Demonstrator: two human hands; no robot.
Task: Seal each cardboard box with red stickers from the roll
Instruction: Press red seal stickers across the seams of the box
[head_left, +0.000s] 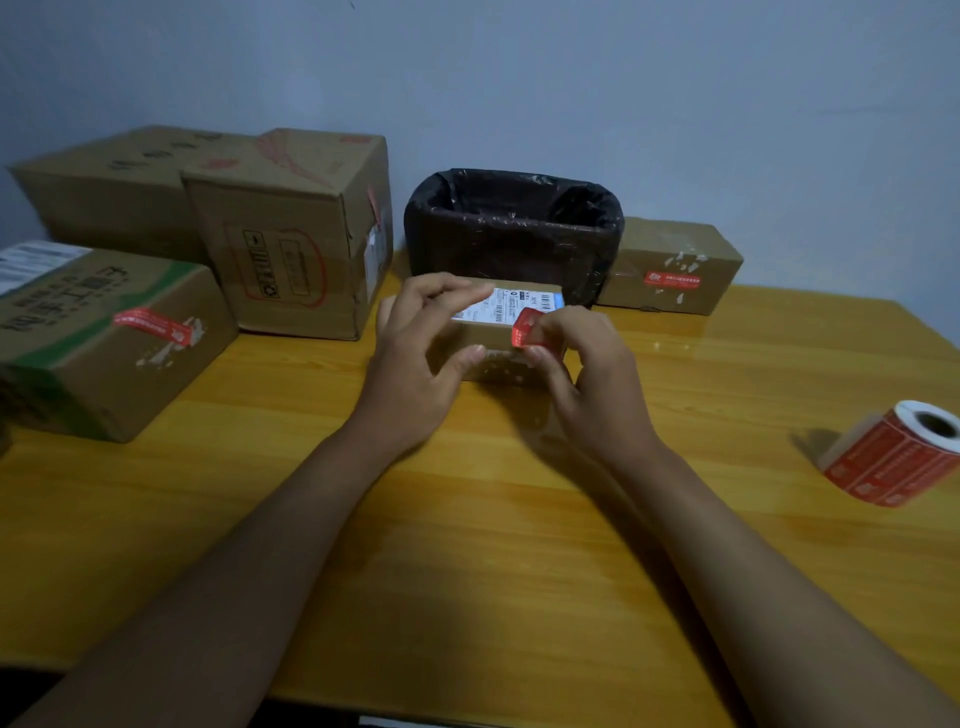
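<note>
Two bare forearms reach out over the yellow wooden table (467, 571) to a small cardboard box (480, 340) standing at its middle, plain brown with a white shipping label on top. The left hand (415, 353) grips the box, fingers over the top, thumb on the near face. The right hand (587, 364) pinches a curled red sticker (527, 328) at the box's right top edge. The sticker roll (898, 454) lies on its side well to the right.
</note>
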